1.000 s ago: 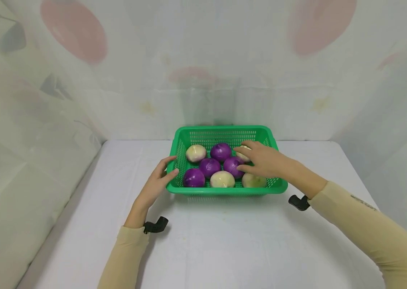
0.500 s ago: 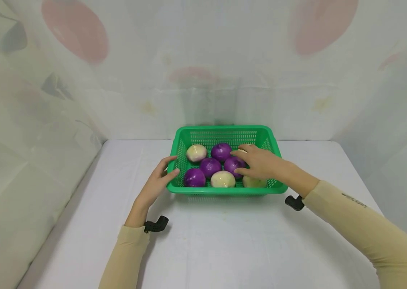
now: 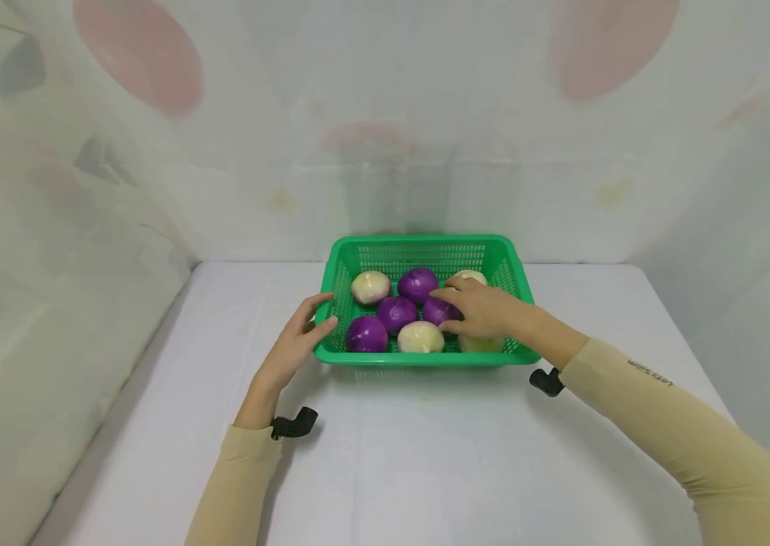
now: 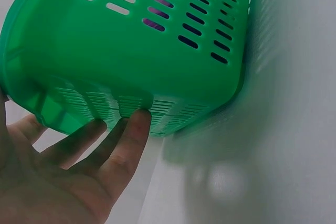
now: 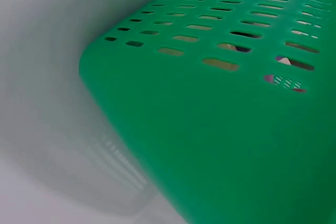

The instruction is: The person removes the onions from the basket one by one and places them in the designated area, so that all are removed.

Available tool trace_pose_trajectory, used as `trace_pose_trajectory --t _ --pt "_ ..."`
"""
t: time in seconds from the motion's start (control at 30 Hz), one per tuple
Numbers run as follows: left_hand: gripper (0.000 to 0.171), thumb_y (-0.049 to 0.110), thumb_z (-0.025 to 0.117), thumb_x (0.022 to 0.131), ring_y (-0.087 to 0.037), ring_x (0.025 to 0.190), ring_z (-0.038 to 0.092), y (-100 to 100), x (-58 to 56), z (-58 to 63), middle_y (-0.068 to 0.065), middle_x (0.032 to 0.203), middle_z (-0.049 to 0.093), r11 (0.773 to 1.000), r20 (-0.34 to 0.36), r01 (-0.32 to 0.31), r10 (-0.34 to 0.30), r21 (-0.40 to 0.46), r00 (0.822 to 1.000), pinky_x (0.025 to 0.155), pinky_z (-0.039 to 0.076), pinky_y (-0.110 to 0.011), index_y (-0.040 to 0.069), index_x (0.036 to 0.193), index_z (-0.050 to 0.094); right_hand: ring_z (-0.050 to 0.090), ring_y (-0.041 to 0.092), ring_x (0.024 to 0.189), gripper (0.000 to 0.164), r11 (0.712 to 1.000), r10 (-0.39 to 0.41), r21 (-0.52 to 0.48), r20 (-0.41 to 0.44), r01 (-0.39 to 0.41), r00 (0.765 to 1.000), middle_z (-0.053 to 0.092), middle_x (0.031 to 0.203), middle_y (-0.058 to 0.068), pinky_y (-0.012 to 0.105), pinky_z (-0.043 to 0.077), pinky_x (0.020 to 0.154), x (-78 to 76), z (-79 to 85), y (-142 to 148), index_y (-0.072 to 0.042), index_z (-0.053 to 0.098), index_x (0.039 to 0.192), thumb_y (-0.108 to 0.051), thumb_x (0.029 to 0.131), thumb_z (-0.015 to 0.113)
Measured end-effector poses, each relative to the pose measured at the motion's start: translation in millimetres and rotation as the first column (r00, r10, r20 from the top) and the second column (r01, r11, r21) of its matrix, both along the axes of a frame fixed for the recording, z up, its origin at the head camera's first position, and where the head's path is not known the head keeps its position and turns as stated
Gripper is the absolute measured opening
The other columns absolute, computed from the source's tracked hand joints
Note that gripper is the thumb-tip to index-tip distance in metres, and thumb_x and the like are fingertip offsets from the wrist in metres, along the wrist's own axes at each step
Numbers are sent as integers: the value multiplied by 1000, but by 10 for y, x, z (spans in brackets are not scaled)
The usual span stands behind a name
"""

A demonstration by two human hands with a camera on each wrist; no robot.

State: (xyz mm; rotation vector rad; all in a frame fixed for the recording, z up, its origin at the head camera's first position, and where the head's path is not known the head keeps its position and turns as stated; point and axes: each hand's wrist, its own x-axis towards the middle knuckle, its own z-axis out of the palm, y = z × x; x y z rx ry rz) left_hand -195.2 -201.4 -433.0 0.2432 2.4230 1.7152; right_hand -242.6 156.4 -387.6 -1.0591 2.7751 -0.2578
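Note:
A green slotted basket (image 3: pixel 425 358) holds several round, glossy vegetables that look like onions, some purple and some pale. My left hand (image 3: pixel 292 345) is at its left end, thumb and fingertips right at the rim. In the left wrist view, the spread fingers (image 4: pixel 123 163) reach the basket's outer wall, not curled round it. From the right, my right hand (image 3: pixel 483 309) reaches over the basket, fingers spread above a purple onion (image 3: pixel 438 311) that it partly covers. A pale onion (image 3: pixel 482 345) lies partly under that hand. The right wrist view shows only basket wall (image 5: pixel 210 129), no hand.
Several other onions lie around the hand, including a pale onion (image 3: pixel 421 337) at the front and a purple onion (image 3: pixel 367 334) at front left. The basket stands on a white-covered table (image 3: pixel 419 455). A patterned curtain (image 3: pixel 385 114) hangs behind it.
My right hand has moved left and slightly toward me, from over the back-right pale onion to over the purple one, uncovering that pale onion. The left hand and basket stay put.

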Motion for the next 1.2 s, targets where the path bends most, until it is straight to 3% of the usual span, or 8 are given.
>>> trace_pose_trajectory --t 0.13,0.3,0.83,1.2 --pt "56 33 56 106 -45 147 28 -33 -58 -127 -10 166 24 1000 -9 -3 3 0 1000 114 24 -68 23 157 35 47 36 134 60 1000 1 9 0 -1 1000 50 145 18 53 47 104 -22 -46 -3 -11 49 150 -40 100 64" --pt "55 36 57 105 -42 147 29 -21 -57 -175 -6 165 26 1000 -16 4 -3 13 1000 113 26 -67 28 156 37 48 38 132 59 999 39 14 0 -39 999 50 145 20 54 45 106 -50 -103 -2 -8 50 149 -33 98 67" --pt "54 40 58 104 -40 144 36 13 -31 -201 -8 162 32 1000 -38 1 0 24 999 112 29 -66 28 154 40 44 42 135 56 997 72 32 26 -73 997 46 147 21 58 43 105 -76 -268 -81 -10 54 145 -21 93 70" --pt "60 43 59 103 -39 143 38 50 -56 -205 -13 160 34 999 -42 12 -10 47 999 112 32 -64 24 155 38 51 40 125 53 1000 31 -6 16 -31 999 47 143 21 55 51 96 -53 -197 -70 -14 58 139 -19 88 73"
